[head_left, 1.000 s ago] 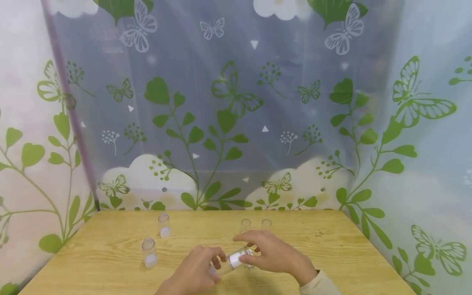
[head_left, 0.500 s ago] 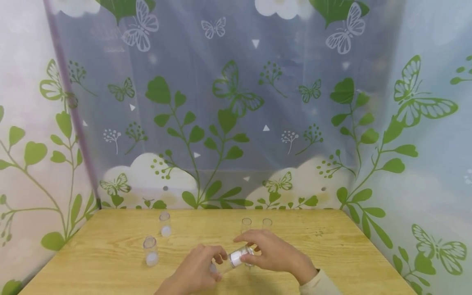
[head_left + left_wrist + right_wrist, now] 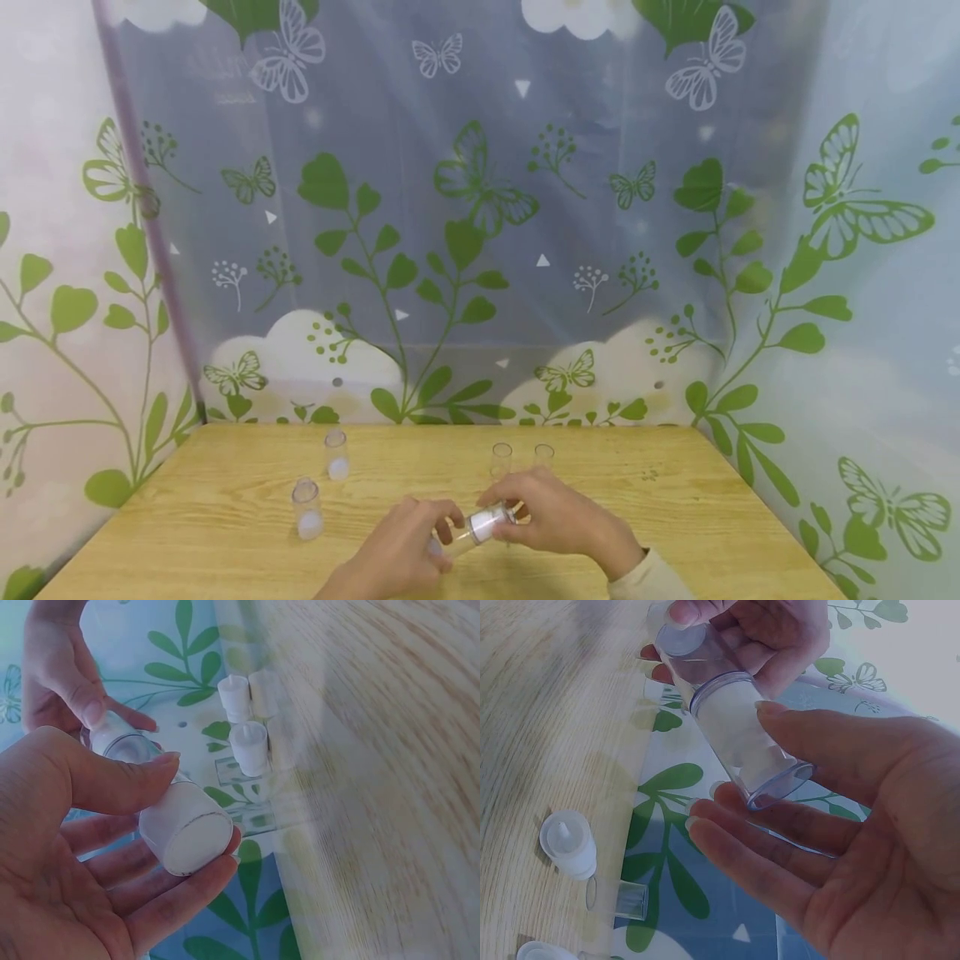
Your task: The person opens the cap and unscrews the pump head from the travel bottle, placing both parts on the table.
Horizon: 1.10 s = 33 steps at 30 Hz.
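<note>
A clear cylindrical bottle (image 3: 457,546) with a white inner sleeve (image 3: 739,724) is held tilted between both hands. My left hand (image 3: 397,546) grips its lower end; in the left wrist view, the thumb lies along the side and the fingers support the white base (image 3: 187,829). My right hand (image 3: 555,517) holds the other end, thumb against the wall beside the white sleeve. In the right wrist view, the clear open rim (image 3: 781,786) faces the right palm, with the fingers (image 3: 742,859) below it.
Two clear bottles with white bottoms, a nearer one (image 3: 307,510) and a farther one (image 3: 337,456), stand at the left. Behind my right hand are two clear caps (image 3: 502,454). White pump heads (image 3: 249,746) stand on the wooden table (image 3: 225,467). A printed curtain (image 3: 480,275) encloses it.
My right fingers have closed in round the bottle's rim end, and the bottle has shifted slightly right. My left hand keeps its grip, almost still.
</note>
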Each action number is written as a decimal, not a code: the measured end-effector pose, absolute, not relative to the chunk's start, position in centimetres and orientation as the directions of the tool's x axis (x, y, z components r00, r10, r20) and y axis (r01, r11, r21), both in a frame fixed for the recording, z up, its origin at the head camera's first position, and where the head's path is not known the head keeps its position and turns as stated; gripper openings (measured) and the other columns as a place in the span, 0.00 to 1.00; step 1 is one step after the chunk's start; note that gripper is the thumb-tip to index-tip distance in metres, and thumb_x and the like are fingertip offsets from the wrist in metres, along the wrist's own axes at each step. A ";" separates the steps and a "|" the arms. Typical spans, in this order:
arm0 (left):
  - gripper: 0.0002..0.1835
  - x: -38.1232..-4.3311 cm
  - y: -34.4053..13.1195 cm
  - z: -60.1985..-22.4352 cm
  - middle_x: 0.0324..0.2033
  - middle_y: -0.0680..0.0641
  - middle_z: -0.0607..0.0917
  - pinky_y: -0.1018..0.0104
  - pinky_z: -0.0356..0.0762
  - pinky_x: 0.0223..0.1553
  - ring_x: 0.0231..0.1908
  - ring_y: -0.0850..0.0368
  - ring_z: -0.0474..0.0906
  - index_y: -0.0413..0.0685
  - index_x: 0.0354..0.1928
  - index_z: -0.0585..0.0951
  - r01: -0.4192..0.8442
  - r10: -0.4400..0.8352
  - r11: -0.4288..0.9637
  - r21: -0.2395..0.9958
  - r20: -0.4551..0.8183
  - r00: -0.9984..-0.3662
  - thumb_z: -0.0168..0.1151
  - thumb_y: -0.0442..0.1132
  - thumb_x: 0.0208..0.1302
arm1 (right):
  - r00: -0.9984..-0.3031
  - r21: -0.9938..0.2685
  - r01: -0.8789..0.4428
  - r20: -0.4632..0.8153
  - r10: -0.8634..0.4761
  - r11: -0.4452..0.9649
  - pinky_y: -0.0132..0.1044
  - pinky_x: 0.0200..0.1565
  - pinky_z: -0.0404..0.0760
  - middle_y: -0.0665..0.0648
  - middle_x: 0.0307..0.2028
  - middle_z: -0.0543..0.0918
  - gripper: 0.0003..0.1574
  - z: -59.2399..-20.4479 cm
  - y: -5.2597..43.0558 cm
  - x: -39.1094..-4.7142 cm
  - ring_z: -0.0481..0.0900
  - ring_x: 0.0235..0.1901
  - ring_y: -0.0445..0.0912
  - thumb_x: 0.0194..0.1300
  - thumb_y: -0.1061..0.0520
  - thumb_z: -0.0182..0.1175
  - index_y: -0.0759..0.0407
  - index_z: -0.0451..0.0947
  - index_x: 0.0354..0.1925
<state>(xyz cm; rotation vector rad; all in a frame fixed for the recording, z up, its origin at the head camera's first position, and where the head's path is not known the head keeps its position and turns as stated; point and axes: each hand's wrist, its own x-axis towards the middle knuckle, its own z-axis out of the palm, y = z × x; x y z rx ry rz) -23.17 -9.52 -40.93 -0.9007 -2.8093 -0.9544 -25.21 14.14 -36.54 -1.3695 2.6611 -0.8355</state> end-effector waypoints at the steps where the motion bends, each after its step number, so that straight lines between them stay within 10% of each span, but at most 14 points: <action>1: 0.23 -23.2 -9.5 -40.9 0.30 0.57 0.85 0.71 0.75 0.30 0.30 0.62 0.77 0.51 0.44 0.82 0.539 0.515 0.642 0.546 0.213 -0.830 0.73 0.32 0.41 | -0.606 -0.474 -0.750 0.210 -0.767 0.462 0.22 0.38 0.79 0.51 0.46 0.85 0.15 -36.6 14.1 -25.2 0.81 0.42 0.37 0.64 0.56 0.61 0.54 0.80 0.49; 33: 0.19 -23.2 -10.1 -41.0 0.27 0.53 0.85 0.74 0.76 0.27 0.28 0.66 0.75 0.46 0.41 0.84 0.486 0.531 0.587 0.648 0.146 -0.835 0.70 0.29 0.41 | -0.622 -0.545 -0.707 0.177 -0.763 0.450 0.23 0.38 0.80 0.51 0.43 0.87 0.17 -36.8 14.9 -26.0 0.83 0.39 0.37 0.57 0.63 0.66 0.55 0.84 0.47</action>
